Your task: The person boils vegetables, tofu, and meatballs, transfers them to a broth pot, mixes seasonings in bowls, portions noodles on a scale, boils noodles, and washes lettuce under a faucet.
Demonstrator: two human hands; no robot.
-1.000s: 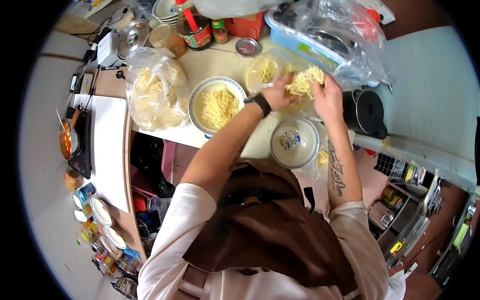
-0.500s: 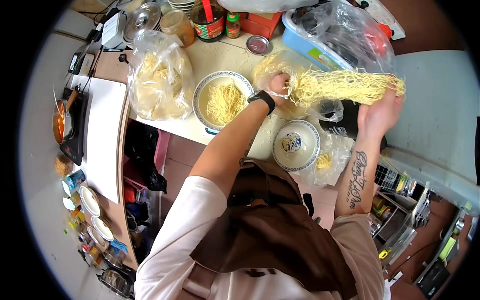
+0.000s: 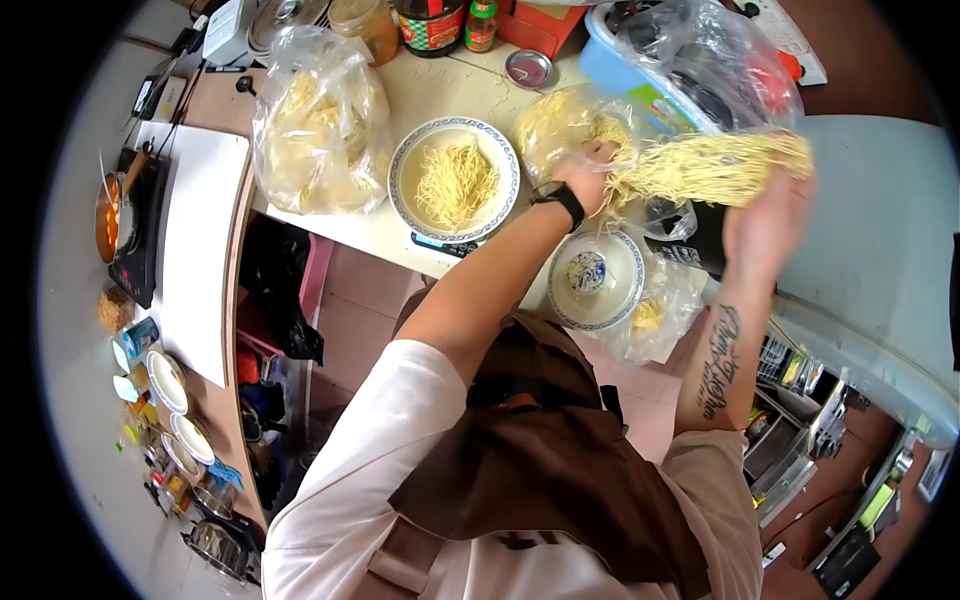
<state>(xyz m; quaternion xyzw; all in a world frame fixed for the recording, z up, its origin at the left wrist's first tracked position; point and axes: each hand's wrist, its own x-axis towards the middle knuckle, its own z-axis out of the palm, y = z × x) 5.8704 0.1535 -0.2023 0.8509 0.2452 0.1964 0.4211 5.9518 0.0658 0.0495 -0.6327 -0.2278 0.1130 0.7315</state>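
Note:
A long bundle of yellow noodles [image 3: 700, 170] stretches sideways between my hands. My right hand [image 3: 768, 215] grips its far end, slightly blurred. My left hand [image 3: 590, 178], with a black band at the wrist, is closed on the near end, at the mouth of a plastic bag of noodles [image 3: 555, 130]. A patterned bowl holding noodles [image 3: 456, 184] stands left of my left hand, on a scale [image 3: 440, 245] that shows at its edge. Below my hands is a second bowl [image 3: 597, 280] with a blue pattern at its bottom and no noodles in it.
A large bag of noodles [image 3: 322, 130] stands at the left of the table. Jars, a sauce bottle [image 3: 430, 28] and a round lid [image 3: 529, 69] line the back. A blue bin [image 3: 625, 70] is behind my hands; a small bag with noodles [image 3: 650, 318] lies by the second bowl.
The noodles, bunched between my hands a second ago, are now drawn out long. My right hand has moved right with one end. My left hand has shifted slightly right.

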